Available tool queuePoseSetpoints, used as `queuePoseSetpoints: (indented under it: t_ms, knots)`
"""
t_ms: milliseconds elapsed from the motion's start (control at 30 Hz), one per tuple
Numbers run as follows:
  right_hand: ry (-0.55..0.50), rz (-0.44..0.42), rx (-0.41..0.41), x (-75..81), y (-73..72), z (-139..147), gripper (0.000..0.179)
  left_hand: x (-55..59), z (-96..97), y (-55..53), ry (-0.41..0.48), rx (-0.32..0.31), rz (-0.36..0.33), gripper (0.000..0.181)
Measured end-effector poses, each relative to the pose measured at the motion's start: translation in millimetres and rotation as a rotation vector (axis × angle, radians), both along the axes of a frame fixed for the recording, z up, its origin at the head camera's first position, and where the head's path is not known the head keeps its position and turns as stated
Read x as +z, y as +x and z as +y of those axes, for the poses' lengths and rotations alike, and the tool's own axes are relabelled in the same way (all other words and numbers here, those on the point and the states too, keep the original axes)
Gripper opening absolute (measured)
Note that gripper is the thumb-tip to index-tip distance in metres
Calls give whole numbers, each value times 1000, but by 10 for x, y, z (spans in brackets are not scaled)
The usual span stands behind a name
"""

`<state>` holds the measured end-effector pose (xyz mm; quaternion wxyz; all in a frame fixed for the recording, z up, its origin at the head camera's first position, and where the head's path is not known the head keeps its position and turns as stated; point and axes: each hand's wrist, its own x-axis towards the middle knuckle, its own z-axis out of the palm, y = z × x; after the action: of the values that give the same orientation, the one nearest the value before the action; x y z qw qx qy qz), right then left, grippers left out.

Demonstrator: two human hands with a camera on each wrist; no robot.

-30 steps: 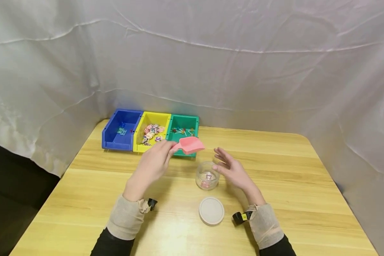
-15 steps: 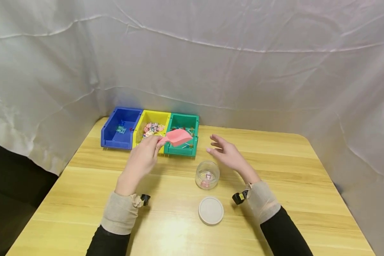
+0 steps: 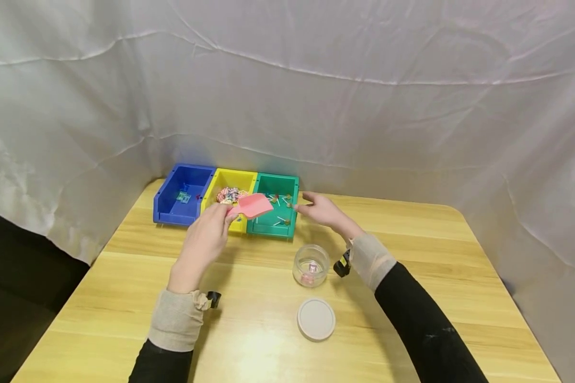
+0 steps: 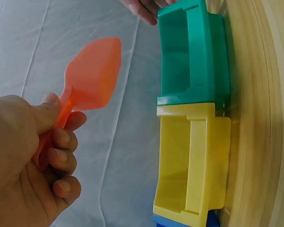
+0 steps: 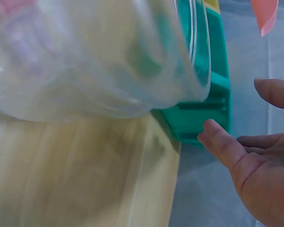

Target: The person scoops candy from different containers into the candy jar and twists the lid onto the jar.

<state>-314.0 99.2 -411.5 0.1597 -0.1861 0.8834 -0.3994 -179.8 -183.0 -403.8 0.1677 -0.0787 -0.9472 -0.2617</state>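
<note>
My left hand point(image 3: 203, 239) grips a pink scoop point(image 3: 255, 206) by its handle, fingers curled round it, as the left wrist view shows. The scoop's blade hangs above the yellow bin point(image 3: 239, 225) and green bin point(image 3: 270, 229) and looks bare. At the green bin's right side is my right hand point(image 3: 325, 211), fingers extended and holding nothing; I cannot tell whether a fingertip touches the wall. Lollipops point(image 3: 281, 199) lie in the green bin. Nearer to me stands a lidless clear jar point(image 3: 311, 266) with a few pink wrapped candies point(image 3: 309, 275) at its bottom.
A round whitish lid point(image 3: 316, 319) lies in front of the jar. The blue bin point(image 3: 174, 218) at the left end of the row holds a few light-blue pieces point(image 3: 183, 197). Twisted, multicoloured candies point(image 3: 229, 194) fill part of the yellow bin. Grey cloth point(image 3: 364, 122) hangs behind the table.
My left hand has drawn left with the scoop, from above the green bin's front right toward the yellow bin. My right hand has left the jar and moved forward and left to the green bin.
</note>
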Motion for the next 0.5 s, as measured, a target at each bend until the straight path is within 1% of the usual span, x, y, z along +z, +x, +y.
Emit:
queuePoseSetpoints:
  t_ms: [167,233,400,500]
  knots:
    - [-10,-67,-44,-6,-152,-145,71,-13,-47,-9,15,24,-37,28]
    - [15,-61,-50,5,-194,-193,68,-16,-68,-12,26,39,-56,29]
    - [68,-69,-41,43,-259,-262,57,-41,-136,-21,38,74,-73,31]
    - [54,-117,-33,59,-281,-287,50,-48,-199,-9,42,97,-70,33]
